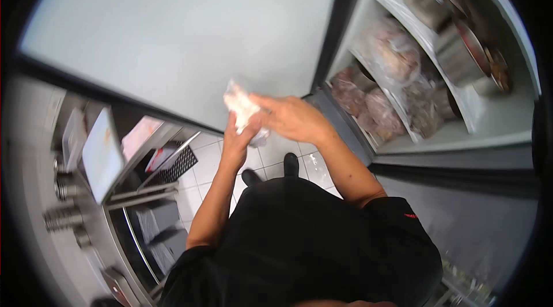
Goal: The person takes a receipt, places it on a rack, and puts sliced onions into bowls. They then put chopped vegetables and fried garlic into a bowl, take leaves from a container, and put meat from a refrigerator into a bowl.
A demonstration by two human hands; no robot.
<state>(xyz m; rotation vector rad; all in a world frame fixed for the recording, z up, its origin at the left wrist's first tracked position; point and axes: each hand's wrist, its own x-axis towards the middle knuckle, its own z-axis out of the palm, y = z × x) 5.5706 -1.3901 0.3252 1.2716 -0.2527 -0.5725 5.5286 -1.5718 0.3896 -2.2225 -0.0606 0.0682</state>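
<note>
A small clear plastic bag (241,104) with pale, whitish contents is held up in front of my body. What is inside it is too blurred to name. My left hand (237,139) grips the bag from below, its thumb and fingers around the lower part. From the right, my right hand (295,120) closes on the bag's side, with a finger reaching across its upper part. Behind both hands is the pale inner face of an open refrigerator door (184,25).
Right of me, refrigerator shelves (429,36) carry bagged food (394,53) and steel pots (461,53). At left is a steel counter with a white cutting board (103,154) and a black perforated crate (178,164). My boots (291,164) stand on white floor tiles (201,160).
</note>
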